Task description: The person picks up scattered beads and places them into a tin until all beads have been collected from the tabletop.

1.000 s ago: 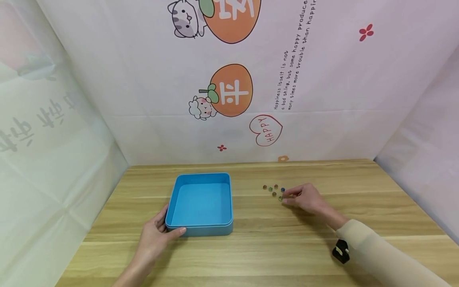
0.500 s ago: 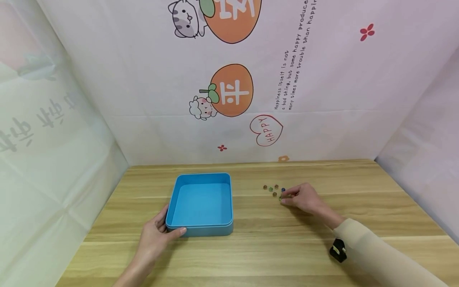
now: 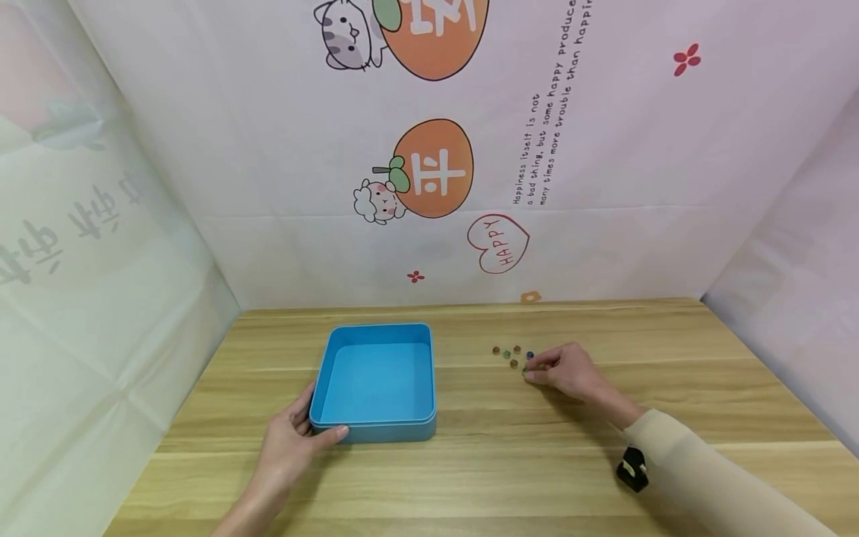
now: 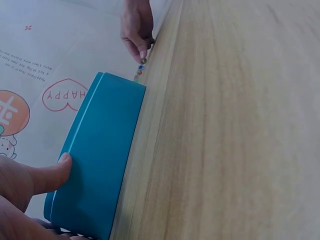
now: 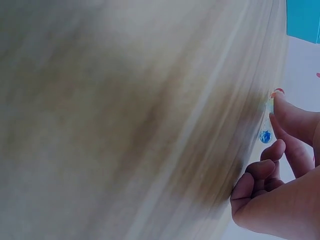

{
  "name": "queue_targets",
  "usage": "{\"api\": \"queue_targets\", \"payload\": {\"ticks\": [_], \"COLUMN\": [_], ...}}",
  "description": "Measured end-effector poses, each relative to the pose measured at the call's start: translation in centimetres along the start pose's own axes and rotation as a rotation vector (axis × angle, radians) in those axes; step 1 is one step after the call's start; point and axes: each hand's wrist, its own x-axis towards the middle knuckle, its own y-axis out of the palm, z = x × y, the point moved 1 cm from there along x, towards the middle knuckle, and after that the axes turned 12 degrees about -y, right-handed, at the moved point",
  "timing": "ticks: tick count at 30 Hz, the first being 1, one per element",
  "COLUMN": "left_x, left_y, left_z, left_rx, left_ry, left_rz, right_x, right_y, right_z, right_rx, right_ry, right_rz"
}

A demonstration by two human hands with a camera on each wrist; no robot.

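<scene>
A blue square box [image 3: 376, 384], its open side up, stands left of the middle of the wooden table. My left hand [image 3: 290, 440] holds its near left corner, thumb on the front wall and fingers along the left side. To the right, my right hand [image 3: 567, 371] pinches a green glass marble [image 3: 526, 371] between thumb and index finger, low at the tabletop. That marble is mostly covered by the fingertips. Right beside it lie a blue marble [image 3: 530, 356], a brown marble [image 3: 514, 364] and several others, among them another green marble [image 3: 506, 354].
A printed white cloth [image 3: 302, 261] hangs behind the table's back edge, with more cloth at both sides. The wooden tabletop [image 3: 470, 477] stretches between box and marbles and toward the front. A black device [image 3: 633, 470] sits at the right wrist.
My right hand has shifted slightly left, and its thumb and index finger have come together on the green marble. The left hand and the box have stayed in place.
</scene>
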Motion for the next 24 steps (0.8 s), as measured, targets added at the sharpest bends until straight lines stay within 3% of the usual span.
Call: {"api": "queue_targets", "payload": {"ticks": [12,19,24], "left_x": [0.0,0.1,0.1], "left_y": [0.0,-0.1,0.0], "left_z": [0.0,0.0,0.0], "left_rx": [0.018,0.02,0.02], "left_ry": [0.009,0.007,0.008], "left_rz": [-0.001,-0.001,0.001], "right_x": [0.0,0.4,0.5], "right_y": [-0.6,-1.2,-1.5], "right_z": [0.7,1.8,2.9], "right_rx": [0.069,0.009,0.01], "right_ry": [0.034,-0.026,-0.021], "right_rz": [0.002,-0.005,0.001]}}
